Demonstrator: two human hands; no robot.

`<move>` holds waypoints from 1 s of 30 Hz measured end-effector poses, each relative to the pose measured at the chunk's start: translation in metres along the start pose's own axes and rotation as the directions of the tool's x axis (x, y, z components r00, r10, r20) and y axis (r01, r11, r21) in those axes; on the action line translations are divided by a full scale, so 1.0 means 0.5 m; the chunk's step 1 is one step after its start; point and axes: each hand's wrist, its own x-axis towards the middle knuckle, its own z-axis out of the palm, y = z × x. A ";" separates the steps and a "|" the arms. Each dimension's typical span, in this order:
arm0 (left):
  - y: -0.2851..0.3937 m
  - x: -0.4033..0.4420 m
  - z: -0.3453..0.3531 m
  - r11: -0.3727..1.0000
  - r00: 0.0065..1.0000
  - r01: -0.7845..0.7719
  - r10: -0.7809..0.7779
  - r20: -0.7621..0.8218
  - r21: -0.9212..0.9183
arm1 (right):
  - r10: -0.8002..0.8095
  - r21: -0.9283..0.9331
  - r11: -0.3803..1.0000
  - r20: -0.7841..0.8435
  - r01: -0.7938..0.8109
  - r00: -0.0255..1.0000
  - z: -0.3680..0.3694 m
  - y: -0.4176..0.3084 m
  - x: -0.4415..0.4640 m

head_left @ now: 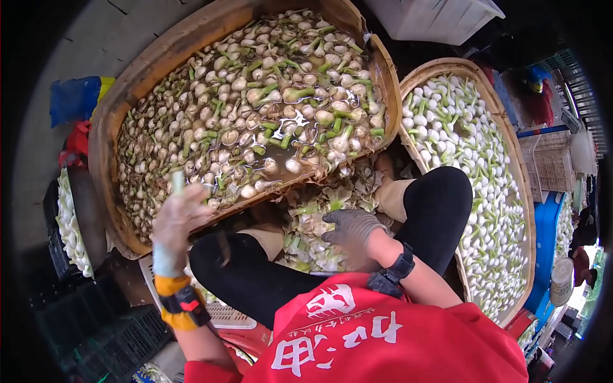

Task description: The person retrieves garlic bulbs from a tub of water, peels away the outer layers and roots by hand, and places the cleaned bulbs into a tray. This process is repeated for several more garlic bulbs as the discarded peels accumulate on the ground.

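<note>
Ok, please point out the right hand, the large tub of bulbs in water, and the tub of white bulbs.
Right hand [352, 228]: head view, on the back of the hand.
Large tub [387, 84]: head view, on its right-end rim.
White-bulb tub [518, 175]: head view, on its right-side rim.

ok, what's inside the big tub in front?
Loose bulbs, many with green stems, in murky water inside the tub. Its bottom is covered by them; the left hand hides part of the near rim.

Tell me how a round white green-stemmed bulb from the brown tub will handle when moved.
A round white green-stemmed bulb is probably slippery, since it sits in murky water. Its rounded shape may roll if pushed; the protruding stem could make that roll uneven.
</note>
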 end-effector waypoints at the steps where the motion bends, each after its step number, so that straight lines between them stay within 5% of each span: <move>1: 0.005 0.055 0.056 0.995 0.992 0.095 -0.093 0.084 -0.023 | -0.010 -0.024 1.000 0.027 0.010 1.000 -0.001 0.001 0.004; 3: -0.041 0.178 0.144 0.933 0.925 0.284 -0.327 0.192 0.220 | -0.017 -0.011 1.000 -0.008 0.017 1.000 0.008 0.019 0.005; 5: -0.111 0.302 0.204 0.594 0.860 0.078 -0.446 0.247 0.801 | -0.106 -0.057 0.993 -0.059 0.103 0.993 0.001 0.036 -0.004; 7: -0.210 0.390 0.243 0.307 0.845 -0.163 -0.448 0.293 0.938 | -0.045 -0.035 0.998 -0.064 0.043 0.997 -0.009 0.051 -0.011; 9: -0.220 0.435 0.298 0.247 0.733 -0.098 -0.637 0.238 0.964 | -0.002 0.005 1.000 -0.062 0.002 0.998 -0.019 0.069 -0.024; 11: -0.343 0.479 0.313 0.322 0.764 -0.105 -0.579 0.283 0.941 | 0.011 0.024 1.000 -0.088 -0.009 0.996 -0.022 0.084 -0.031; 13: -0.411 0.496 0.325 0.483 0.700 -0.234 -0.519 0.491 0.844 | -0.034 0.104 0.993 -0.199 0.056 0.979 -0.026 0.083 -0.042; 14: -0.521 0.532 0.293 0.571 0.521 -0.556 -0.326 0.788 0.604 | -0.029 0.084 0.995 -0.244 0.051 0.969 -0.033 0.072 -0.044; 15: -0.453 0.493 0.301 0.568 0.516 -0.556 -0.336 0.788 0.607 | -0.026 0.095 0.994 -0.244 0.050 0.969 -0.039 0.069 -0.044; 16: -0.376 0.443 0.299 0.863 0.680 0.052 -0.399 0.616 0.502 | -0.085 0.112 0.986 -0.308 0.125 0.947 -0.046 0.068 -0.040; 17: -0.285 0.390 0.301 0.805 0.710 0.588 -0.562 0.426 0.082 | -0.144 0.125 0.971 -0.372 0.203 0.917 -0.047 0.066 -0.034; 19: -0.185 0.333 0.294 0.660 0.675 0.709 -0.535 0.508 -0.248 | -0.124 0.208 0.942 -0.518 0.265 0.846 -0.048 0.042 -0.012; 21: -0.131 0.262 0.290 0.539 0.702 0.708 -0.467 0.538 -0.456 | -0.116 0.178 0.933 -0.675 0.312 0.729 -0.081 0.005 0.000; 22: -0.093 0.218 0.302 0.534 0.756 0.653 -0.426 0.497 -0.537 | -0.247 -0.029 0.943 -0.729 0.332 0.639 -0.076 0.007 0.018; 26: -0.071 0.091 0.332 0.559 0.873 0.487 -0.296 0.387 -0.672 | -0.314 -0.091 0.928 -0.715 0.362 0.624 -0.127 -0.063 0.008; 29: -0.052 0.041 0.358 0.531 0.869 0.463 -0.427 0.248 -0.709 | -0.458 -0.279 0.888 -0.626 0.367 0.632 -0.134 -0.083 -0.017; 30: -0.060 0.028 0.359 0.607 0.891 0.418 -0.417 0.177 -0.675 | -0.387 -0.203 0.920 -0.607 0.336 0.694 -0.140 -0.096 -0.028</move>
